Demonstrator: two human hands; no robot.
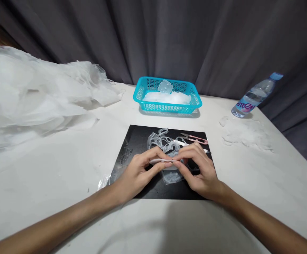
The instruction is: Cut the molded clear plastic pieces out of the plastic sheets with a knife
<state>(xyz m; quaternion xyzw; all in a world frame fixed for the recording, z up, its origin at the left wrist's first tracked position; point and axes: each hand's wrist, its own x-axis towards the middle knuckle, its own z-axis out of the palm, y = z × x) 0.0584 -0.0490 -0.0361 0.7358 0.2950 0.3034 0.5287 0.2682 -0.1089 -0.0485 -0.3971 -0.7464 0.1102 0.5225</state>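
Both hands meet above a black mat (pixel 148 188). My left hand (pixel 145 164) pinches a thin whitish translucent piece (pixel 158 161) between thumb and fingertips. On its other end, my right hand (pixel 197 162) is closed in a pinch too. The piece is seen nearly edge-on, so its full shape is hidden. Below the hands lies a clear flat plastic piece (pixel 172 177) with small rings on it. Just behind them is a tangle of clear cut strips (pixel 160 139). Pink thread snips (pixel 199 140) lie at the mat's back right, and a white-handled tool (pixel 207 151) is partly covered by my right hand.
A blue basket (pixel 166 107) behind the mat holds whitish pieces (pixel 166 97). Piled translucent sheets (pixel 37 91) cover the table's left back. At the right stand a water bottle (pixel 255 95) and, before it, clear scraps (pixel 248 134). A dark curtain (pixel 169 38) hangs behind.
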